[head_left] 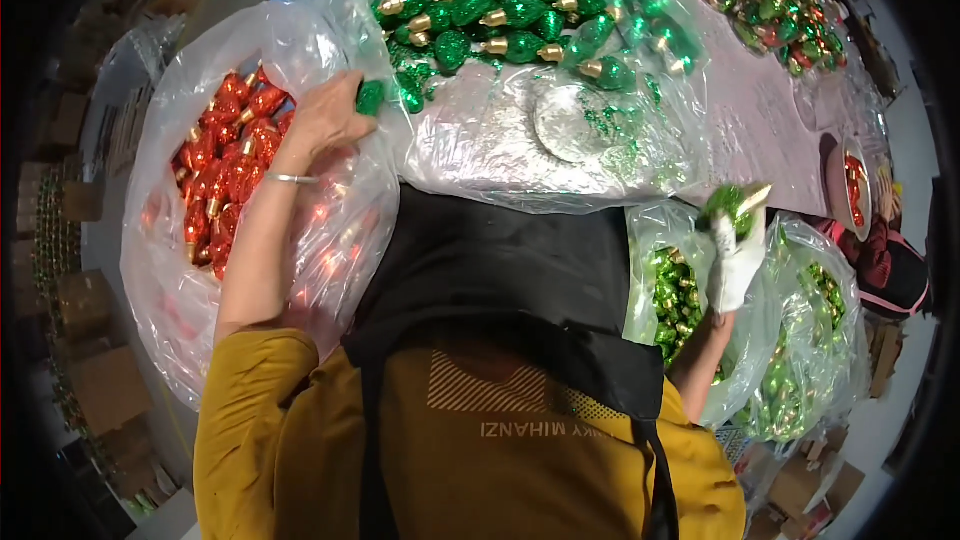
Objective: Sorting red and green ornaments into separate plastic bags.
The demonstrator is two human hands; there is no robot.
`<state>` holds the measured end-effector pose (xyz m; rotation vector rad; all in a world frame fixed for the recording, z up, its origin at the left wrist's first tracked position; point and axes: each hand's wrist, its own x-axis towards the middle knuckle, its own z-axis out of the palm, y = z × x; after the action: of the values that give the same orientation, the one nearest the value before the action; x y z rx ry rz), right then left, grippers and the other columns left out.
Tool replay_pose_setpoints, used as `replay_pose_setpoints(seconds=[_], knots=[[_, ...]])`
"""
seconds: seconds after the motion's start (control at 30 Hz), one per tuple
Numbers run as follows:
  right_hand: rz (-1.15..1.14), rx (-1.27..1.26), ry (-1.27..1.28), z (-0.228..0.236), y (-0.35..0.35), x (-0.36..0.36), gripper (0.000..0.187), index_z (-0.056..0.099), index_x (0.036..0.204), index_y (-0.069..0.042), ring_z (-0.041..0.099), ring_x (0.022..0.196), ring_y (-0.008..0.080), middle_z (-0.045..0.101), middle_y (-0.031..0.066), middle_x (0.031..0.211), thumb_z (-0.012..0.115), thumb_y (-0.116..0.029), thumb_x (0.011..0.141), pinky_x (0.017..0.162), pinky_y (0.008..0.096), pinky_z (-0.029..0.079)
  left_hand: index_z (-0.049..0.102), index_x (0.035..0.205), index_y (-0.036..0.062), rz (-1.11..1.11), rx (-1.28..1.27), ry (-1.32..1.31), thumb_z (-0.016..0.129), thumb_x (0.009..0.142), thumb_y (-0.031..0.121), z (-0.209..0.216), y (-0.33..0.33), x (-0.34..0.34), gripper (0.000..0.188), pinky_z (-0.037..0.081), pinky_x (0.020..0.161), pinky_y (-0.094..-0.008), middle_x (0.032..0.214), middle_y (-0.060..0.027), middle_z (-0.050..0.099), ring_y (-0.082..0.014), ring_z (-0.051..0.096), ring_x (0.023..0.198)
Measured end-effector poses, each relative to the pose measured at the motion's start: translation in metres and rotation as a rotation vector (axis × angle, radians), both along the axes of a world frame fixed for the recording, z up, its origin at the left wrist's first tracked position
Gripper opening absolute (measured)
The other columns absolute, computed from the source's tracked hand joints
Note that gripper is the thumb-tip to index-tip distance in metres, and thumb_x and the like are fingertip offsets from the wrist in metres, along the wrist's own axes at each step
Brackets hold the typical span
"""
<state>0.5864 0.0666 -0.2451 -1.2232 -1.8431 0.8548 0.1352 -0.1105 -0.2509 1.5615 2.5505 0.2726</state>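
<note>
My bare left hand (pixel 325 120), with a bracelet at the wrist, is closed on a green glittery bulb ornament (pixel 370 97). It is above the edge of a large clear plastic bag (pixel 160 250) that holds many red bulb ornaments (pixel 235 165). On the right, my gloved right hand (pixel 738 265) grips a lighter green ornament (pixel 727 204) with a pale gold end. This hand hangs above an open bag of light green ornaments (pixel 676 302). Ahead of me, a heap of dark green bulb ornaments (pixel 510 10) with gold caps lies on a plastic-covered table (pixel 470 130).
Loose green glitter is scattered on the plastic. Red and green ornaments (pixel 775 10) are piled at the far right of the table. Another bag of light green ornaments (pixel 790 380) stands at the right. A bowl (pixel 834 180) holds red pieces. Cardboard boxes (pixel 110 385) line the left.
</note>
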Motion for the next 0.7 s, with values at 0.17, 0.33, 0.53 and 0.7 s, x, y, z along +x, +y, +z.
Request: replay_pose_setpoints(seconds=[0.17,0.33,0.53,0.7], knots=[[0.259,0.242,0.007,0.050,-0.005,-0.115,0.055,0.051,0.118,-0.001,0.058,0.091,0.0176,0.061,0.0086,0.103,0.075,-0.027,0.076,0.083,0.0297,0.047,0.049,0.103,-0.0007,-0.036,0.128,-0.065,0.064,0.068,0.018,0.003,-0.022,0.004,0.042,0.044,0.082,-0.0413,0.100,-0.0207,0.054,-0.0386,0.054,0.093],[0.288,0.236,0.193,0.044,0.000,-0.139,0.055,0.049,0.121,-0.001,0.057,0.092,0.0166,0.059,0.0076,0.105,0.076,-0.017,0.076,0.083,0.0299,0.047,0.051,0.102,0.0014,-0.046,0.512,-0.081,0.061,0.072,0.015,0.052,-0.052,0.006,0.034,0.044,0.082,-0.0363,0.106,-0.0165,0.055,-0.0285,0.054,0.096],[0.350,-0.051,0.184,0.017,0.043,-0.123,0.052,0.052,0.120,0.001,0.058,0.093,0.0179,0.060,0.0100,0.104,0.072,-0.026,0.080,0.084,0.0297,0.047,0.055,0.110,0.0052,0.498,0.107,-0.251,0.065,0.075,0.026,0.074,-0.141,-0.083,0.042,0.047,0.080,-0.0366,0.104,-0.0147,0.061,-0.0236,0.059,0.093],[0.283,0.307,-0.035,0.016,0.033,-0.157,0.051,0.053,0.118,0.004,0.058,0.091,0.0202,0.062,0.0111,0.102,0.070,-0.028,0.082,0.084,0.0307,0.046,0.056,0.115,0.0056,0.034,0.037,0.289,0.067,0.077,0.032,0.000,-0.109,-0.077,0.048,0.049,0.079,-0.0419,0.105,-0.0164,0.062,-0.0299,0.060,0.094]])
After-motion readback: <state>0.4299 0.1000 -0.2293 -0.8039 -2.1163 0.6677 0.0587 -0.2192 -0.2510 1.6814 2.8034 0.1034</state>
